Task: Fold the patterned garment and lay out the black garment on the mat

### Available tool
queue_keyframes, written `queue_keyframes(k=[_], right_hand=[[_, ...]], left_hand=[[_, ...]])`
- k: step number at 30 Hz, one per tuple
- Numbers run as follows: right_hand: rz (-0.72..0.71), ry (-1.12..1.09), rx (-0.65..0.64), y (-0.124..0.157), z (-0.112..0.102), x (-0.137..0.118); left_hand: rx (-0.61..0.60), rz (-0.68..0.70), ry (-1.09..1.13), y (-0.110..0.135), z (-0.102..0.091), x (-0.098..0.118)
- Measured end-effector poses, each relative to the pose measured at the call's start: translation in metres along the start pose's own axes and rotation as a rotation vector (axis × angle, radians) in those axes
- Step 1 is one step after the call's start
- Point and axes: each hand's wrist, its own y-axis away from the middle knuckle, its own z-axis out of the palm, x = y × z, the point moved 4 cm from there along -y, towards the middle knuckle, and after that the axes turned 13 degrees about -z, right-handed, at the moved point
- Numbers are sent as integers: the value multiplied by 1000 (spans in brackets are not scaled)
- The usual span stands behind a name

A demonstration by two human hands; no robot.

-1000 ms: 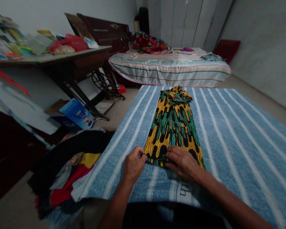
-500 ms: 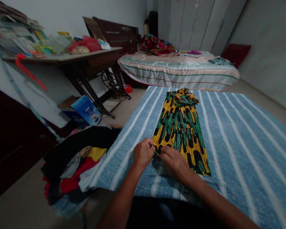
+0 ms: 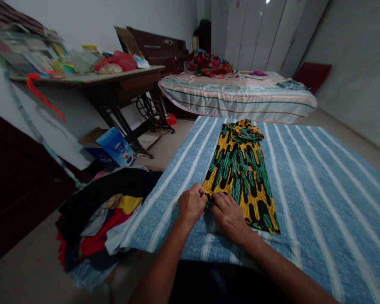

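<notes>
The left hand (image 3: 192, 204) pinches the near left corner of a black, yellow and green patterned garment (image 3: 240, 173) between thumb and fingers. Just beside it, the right hand (image 3: 229, 215) lays its bent fingers on the same near edge; its thumb is hidden, so whether it pinches or only presses I cannot tell. The garment stretches away beyond both hands, flat except for a bunched part at its far end, on a blue striped cloth (image 3: 319, 202). Left of the left hand, a heap of clothes (image 3: 104, 202) in black, red, yellow and grey hangs together; what carries it is mostly hidden. Farther off on that side sits an open blue carton (image 3: 117, 145), its inside too dark to read. Beyond it, a tabletop (image 3: 153, 69) over a treadle stand bears a see-through box (image 3: 22, 50) packed with small items too blurred to name, and a red plastic bag (image 3: 125, 61), its contents unclear. Farthest ahead of the hands, a bed (image 3: 240, 99) carries a red floral bundle (image 3: 209, 63) before a pale wardrobe (image 3: 250, 33)
</notes>
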Motion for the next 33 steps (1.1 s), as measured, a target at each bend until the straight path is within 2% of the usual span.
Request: queue_keyframes(k=[4, 11, 19, 28, 33], right_hand=[[-83, -43, 13, 3, -3, -10], [-85, -67, 19, 5, 0, -15], [-95, -48, 24, 4, 1, -18], [-49, -74, 36, 10, 7, -16], [-39, -55, 46, 9, 1, -17]], left_hand=[[-13, 0, 20, 8, 3, -10], [-9, -6, 58, 17, 11, -27], [96, 121, -19, 21, 13, -28], [42, 147, 55, 21, 15, -29], [43, 178, 55, 22, 14, -30]])
